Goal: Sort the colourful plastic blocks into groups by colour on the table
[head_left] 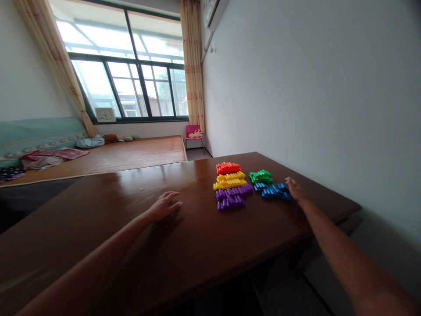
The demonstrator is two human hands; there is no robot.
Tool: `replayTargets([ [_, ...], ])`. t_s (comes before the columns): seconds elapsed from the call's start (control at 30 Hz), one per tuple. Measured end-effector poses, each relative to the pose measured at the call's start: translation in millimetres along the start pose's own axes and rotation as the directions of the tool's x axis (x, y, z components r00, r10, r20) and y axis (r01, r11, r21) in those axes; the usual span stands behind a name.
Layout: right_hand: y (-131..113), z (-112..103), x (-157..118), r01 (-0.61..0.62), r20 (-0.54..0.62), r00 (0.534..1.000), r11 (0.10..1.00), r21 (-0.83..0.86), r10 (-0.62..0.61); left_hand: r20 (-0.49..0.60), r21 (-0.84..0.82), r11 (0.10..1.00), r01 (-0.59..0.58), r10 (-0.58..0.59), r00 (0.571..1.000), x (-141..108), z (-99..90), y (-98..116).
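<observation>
Several small glossy pieces lie grouped by colour on the brown table [197,228]. Red-orange pieces [228,168] are at the back, with yellow pieces [230,180] in front of them and purple pieces [231,202] nearest. To their right are green pieces [261,176], and blue pieces [272,191] lie just in front of the green. My right hand [295,189] is at the right end of the blue group, fingers partly hidden, and its grip is unclear. My left hand [166,205] hovers low over the table left of the purple group, fingers apart, holding nothing.
A white wall [296,87] runs along the table's right side. Beyond the table stand a bed [141,151] with cloths on it and a pink chair [193,131] holding a soft toy. A square clock [105,115] rests by the window.
</observation>
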State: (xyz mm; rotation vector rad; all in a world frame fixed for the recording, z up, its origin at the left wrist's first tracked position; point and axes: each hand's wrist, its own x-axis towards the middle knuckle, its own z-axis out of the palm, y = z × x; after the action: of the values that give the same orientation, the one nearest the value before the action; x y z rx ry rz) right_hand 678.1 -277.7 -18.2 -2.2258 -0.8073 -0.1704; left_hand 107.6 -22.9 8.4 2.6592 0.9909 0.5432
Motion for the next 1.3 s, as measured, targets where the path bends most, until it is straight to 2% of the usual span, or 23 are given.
replayTargets([
  [0.07, -2.0, 10.8, -2.7, 0.052, 0.062, 0.997, 0.998, 0.033, -0.054, -0.011, -0.008, 0.994, -0.11, 0.11, 0.994, 15.3, 14.3, 38.2],
  [0.13, -9.5, 19.6, -8.7, 0.126, 0.102, 0.987, 0.992, 0.027, -0.128, 0.029, 0.017, 0.975, -0.222, 0.221, 0.975, 29.9, 32.4, 82.3],
  [0.2, -19.7, 24.9, -15.2, 0.185, 0.132, 0.975, 0.982, -0.02, -0.181, 0.095, 0.04, 0.951, -0.305, 0.301, 0.949, 43.6, 50.8, 124.3],
  [0.27, -31.6, 27.3, -21.5, 0.227, 0.165, 0.964, 0.97, -0.09, -0.211, 0.128, 0.052, 0.935, -0.35, 0.341, 0.931, 55.9, 66.7, 157.2],
  [0.33, -45.5, 28.5, -28.5, 0.266, 0.194, 0.952, 0.952, -0.154, -0.235, 0.154, 0.045, 0.922, -0.384, 0.373, 0.915, 66.0, 78.2, 177.6],
  [0.43, -69.6, 31.5, -41.7, 0.313, 0.228, 0.937, 0.923, -0.223, -0.263, 0.168, 0.044, 0.911, -0.411, 0.399, 0.902, 74.9, 86.7, 185.8],
  [0.6, -116.1, 48.8, -69.7, 0.381, 0.28, 0.906, 0.902, -0.206, -0.318, 0.099, 0.058, 0.897, -0.438, 0.431, 0.897, 68.7, 82.5, 166.0],
  [0.77, -168.4, 82.4, -99.2, 0.461, 0.3, 0.861, 0.88, -0.117, -0.411, 0.057, 0.071, 0.913, -0.402, 0.399, 0.915, 47.7, 65.7, 132.6],
  [1.0, -247.3, 131.3, -138.7, 0.524, 0.329, 0.803, 0.852, 0.008, -0.497, 0.009, 0.115, 0.957, -0.268, 0.268, 0.963, 15.2, 35.7, 68.2],
  [1.3, -351.7, 190.0, -193.4, 0.555, 0.414, 0.677, 0.791, 0.257, -0.609, -0.057, 0.158, 0.981, -0.114, 0.124, 0.991, -45.6, -15.2, -14.0],
])
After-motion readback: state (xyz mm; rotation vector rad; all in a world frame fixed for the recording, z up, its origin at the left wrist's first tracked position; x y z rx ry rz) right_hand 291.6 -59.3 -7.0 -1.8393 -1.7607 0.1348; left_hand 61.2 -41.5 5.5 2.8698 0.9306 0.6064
